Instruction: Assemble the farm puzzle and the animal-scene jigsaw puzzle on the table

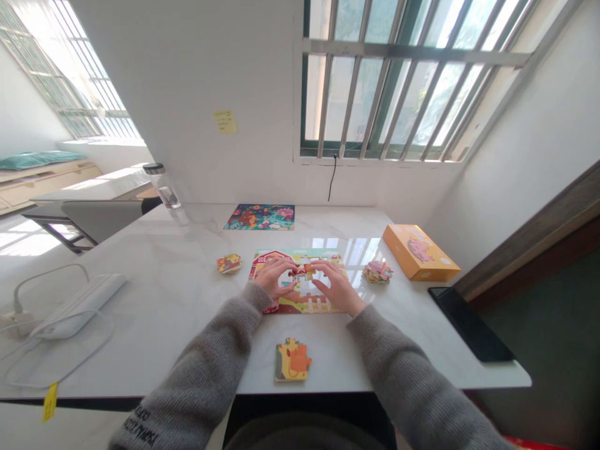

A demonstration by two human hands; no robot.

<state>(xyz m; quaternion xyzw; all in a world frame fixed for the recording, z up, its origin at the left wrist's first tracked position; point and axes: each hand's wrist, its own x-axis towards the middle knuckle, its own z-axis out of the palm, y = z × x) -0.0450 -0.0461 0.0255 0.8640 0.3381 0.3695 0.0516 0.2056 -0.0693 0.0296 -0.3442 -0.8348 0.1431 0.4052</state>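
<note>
Two gray knit sleeves reach in from the near edge of the desk. Just ahead of them lies a small joined patch of puzzle pieces, apart from everything else. The left hand and right hand are curled inward, their fingertips meeting on an orange-and-red puzzle piece and seeming to grip it between them, though the fingers partly hide it. That piece sits over a gap in a partly filled farm puzzle, which shows a red barn and white fence. It looks light and stiff, like thin pressed card, and is probably best held by its edges, with its small tabs treated gently.

Two loose piles of pieces lie to either side of the puzzle. Farther off are an orange box, a colorful picture card, and a clear bottle. A barred window fills the wall beyond.
</note>
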